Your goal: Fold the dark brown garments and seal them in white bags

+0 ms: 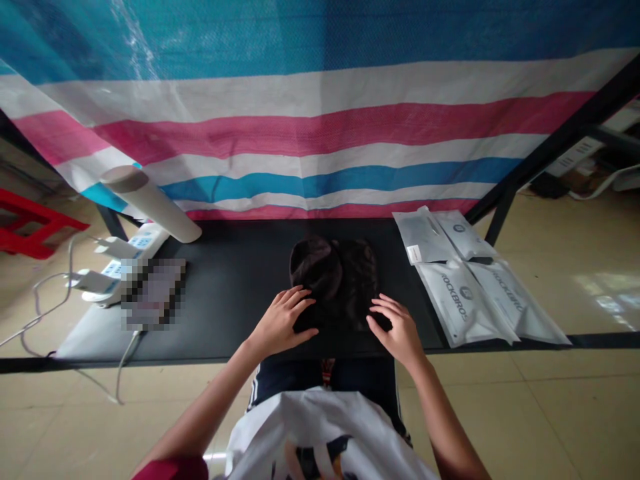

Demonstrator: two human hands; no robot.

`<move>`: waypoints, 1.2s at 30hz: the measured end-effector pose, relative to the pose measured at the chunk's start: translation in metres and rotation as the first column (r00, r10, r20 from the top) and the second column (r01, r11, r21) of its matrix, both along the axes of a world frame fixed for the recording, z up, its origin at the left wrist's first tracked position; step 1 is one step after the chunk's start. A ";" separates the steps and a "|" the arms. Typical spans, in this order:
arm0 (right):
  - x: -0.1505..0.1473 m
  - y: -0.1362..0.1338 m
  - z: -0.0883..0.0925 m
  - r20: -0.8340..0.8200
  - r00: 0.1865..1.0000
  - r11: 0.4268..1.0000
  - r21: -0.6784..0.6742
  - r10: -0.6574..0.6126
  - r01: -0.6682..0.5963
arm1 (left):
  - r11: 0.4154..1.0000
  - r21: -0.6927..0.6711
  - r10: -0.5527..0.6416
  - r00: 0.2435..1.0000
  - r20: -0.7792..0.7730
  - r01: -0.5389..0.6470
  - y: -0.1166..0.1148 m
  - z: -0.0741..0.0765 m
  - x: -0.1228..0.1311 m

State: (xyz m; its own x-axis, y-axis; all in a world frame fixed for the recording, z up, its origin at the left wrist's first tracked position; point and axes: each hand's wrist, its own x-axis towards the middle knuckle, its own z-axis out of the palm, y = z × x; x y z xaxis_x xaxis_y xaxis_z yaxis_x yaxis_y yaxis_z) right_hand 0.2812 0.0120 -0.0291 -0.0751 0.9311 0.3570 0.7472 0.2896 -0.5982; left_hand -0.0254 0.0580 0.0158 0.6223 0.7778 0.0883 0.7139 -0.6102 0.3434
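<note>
A dark brown-black, slightly shiny piece of fabric (356,280) lies on the black table top, in front of my body. Its left part is rounded like a cap's crown; the right part lies flatter and is creased. At its lower left edge, my left hand (286,319) rests with the fingers stretched out and the thumb apart. My right hand (396,327) is at the fabric's lower right edge, fingers loosely curved and the thumb spread away from them. Neither hand visibly grips the fabric. Dark tones hide its exact outline near the fingertips.
Several frosted zip bags (457,293) with printed lettering lie on the right. To the left are a power strip (145,243) with chargers, a blurred-out phone-like device (154,293) on a cable, and a whitish cylinder (155,203). A striped tarp (310,133) hangs behind the table.
</note>
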 end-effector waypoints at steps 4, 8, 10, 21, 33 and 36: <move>0.003 -0.039 0.000 0.203 0.961 0.980 -0.114 0.186 -0.165 | 0.996 -0.049 -0.079 0.994 -0.080 0.075 -0.027 -0.018 -0.028; 0.006 -0.067 -0.005 0.231 0.951 0.976 -0.124 0.206 -0.181 | 0.994 -0.059 -0.092 0.992 -0.082 0.088 -0.055 -0.027 -0.041; 0.010 -0.075 -0.008 0.181 0.964 0.979 -0.098 0.194 -0.179 | 0.995 -0.067 -0.077 0.996 -0.050 0.073 -0.066 -0.027 -0.045; -0.006 -0.019 0.009 -0.036 0.974 0.955 -0.207 -0.222 0.210 | 0.899 -0.213 0.434 0.840 0.326 -0.381 -0.017 -0.010 -0.019; 0.008 0.052 0.011 0.119 0.953 0.899 -0.317 -0.278 0.302 | 0.791 -0.001 0.610 0.789 0.071 -0.611 0.023 -0.032 -0.024; 0.010 0.071 0.007 0.143 0.970 0.887 -0.395 -0.198 0.240 | 0.837 -0.117 0.539 0.842 0.010 -0.534 0.038 -0.031 -0.025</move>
State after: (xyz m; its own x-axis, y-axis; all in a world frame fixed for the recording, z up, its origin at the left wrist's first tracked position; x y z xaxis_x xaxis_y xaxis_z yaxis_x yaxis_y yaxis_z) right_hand 0.2917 0.0831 -0.0217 0.1328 0.9896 -0.0552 0.8231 -0.1411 -0.5501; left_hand -0.0499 0.0955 -0.0155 0.1026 0.9947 0.0032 0.9027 -0.0945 0.4198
